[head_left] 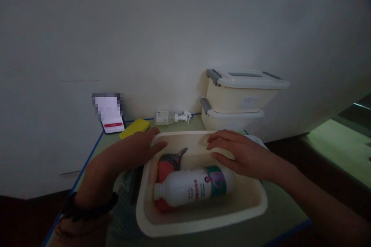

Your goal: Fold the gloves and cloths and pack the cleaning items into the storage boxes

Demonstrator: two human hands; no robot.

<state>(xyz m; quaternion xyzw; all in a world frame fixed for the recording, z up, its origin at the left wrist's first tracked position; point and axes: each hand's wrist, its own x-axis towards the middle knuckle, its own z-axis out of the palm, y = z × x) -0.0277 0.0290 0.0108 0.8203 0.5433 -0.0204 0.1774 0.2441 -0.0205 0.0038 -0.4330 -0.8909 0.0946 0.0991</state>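
Note:
A cream plastic tub (203, 220) stands on the green table in front of me. Inside it lies a white bottle (191, 189) on its side, with a colourful label. Under the bottle is a red and grey sponge or cloth (169, 166). My left hand (139, 148) rests on the tub's far left rim, fingers curled over the edge. My right hand (240, 152) lies on the far right rim, fingers stretched out flat above the bottle. A dark band is on my left wrist.
Two stacked lidded storage boxes (237, 100) stand against the wall at the back right. A yellow sponge (135, 127), a small white spray bottle (174, 117) and a white and red stand (111, 123) sit along the back. Blue tape edges the table (275, 216).

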